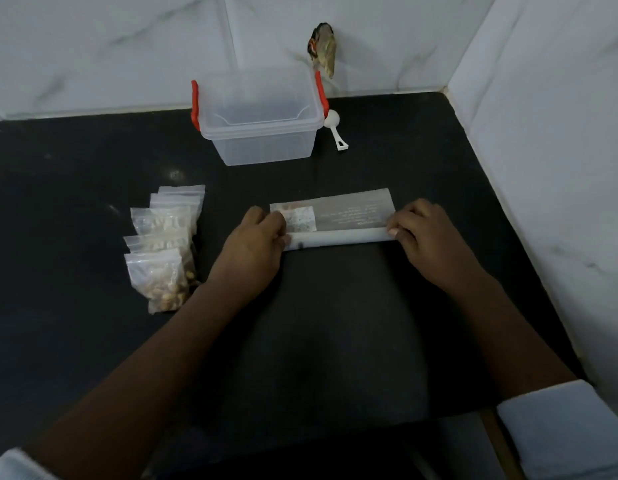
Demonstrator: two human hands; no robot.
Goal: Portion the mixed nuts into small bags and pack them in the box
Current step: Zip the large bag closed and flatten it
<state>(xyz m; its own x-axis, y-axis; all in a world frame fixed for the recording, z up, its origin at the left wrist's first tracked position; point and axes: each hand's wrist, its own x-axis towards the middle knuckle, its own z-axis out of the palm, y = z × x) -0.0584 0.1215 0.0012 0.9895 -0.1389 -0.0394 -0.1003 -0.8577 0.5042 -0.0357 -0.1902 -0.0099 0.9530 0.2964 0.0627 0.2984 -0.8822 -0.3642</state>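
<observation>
Head view shows left hand (252, 244) and right hand (421, 233) each pinching an end of the half-rolled large bag (350, 216)

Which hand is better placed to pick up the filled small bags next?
Left. The left hand sits beside the small bags on that side; the right hand is across the rolled pouch, farther away.

The countertop (93, 168) is seen in speckled black, and the wall tiles (93, 46) are veined in grey on white. The storage box (262, 147) is moulded clear, with red latches (195, 105). The scoop (335, 129) is coloured white. Tan nuts (172, 292) are shown through the clear small bags (162, 251). The large bag (352, 209) is tinted frosted grey and printed with pale lettering.
</observation>
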